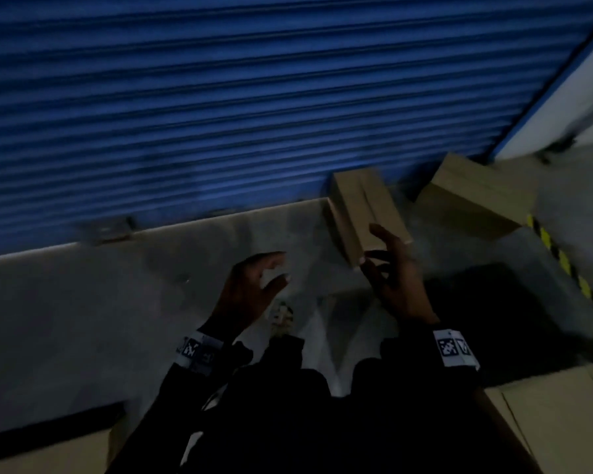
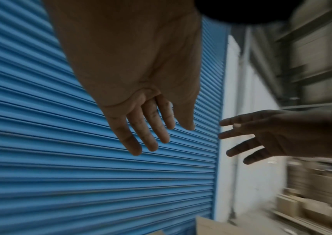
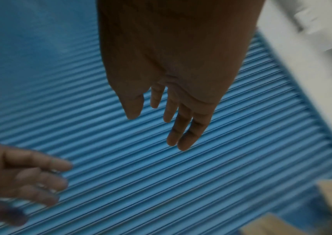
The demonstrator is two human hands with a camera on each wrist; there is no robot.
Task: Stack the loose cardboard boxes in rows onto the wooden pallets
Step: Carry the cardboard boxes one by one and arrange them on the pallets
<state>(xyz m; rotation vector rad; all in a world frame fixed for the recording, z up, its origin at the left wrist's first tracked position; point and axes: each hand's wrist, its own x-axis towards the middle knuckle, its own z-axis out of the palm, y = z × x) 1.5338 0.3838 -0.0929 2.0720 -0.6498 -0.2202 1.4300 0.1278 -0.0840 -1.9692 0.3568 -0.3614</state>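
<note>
Two loose brown cardboard boxes lie tilted on the concrete floor against the blue shutter: a narrow one [image 1: 367, 213] and a wider one [image 1: 473, 196] to its right. My left hand [image 1: 254, 285] hovers open and empty, palm toward the right, left of the narrow box. My right hand [image 1: 391, 268] is open too, fingers spread, just in front of the narrow box's near end; contact cannot be told. In the left wrist view my left hand [image 2: 151, 124] has straight fingers, with the right hand [image 2: 261, 136] opposite. In the right wrist view the right hand [image 3: 173, 114] is empty.
A blue roller shutter [image 1: 220, 114] fills the background. Cardboard boxes sit at the bottom right [image 1: 555, 425] and bottom left [image 1: 48, 453]. Yellow-black hazard tape [image 1: 569, 268] runs along the floor at right. Blurred shelving with boxes [image 2: 312, 182] stands to the right.
</note>
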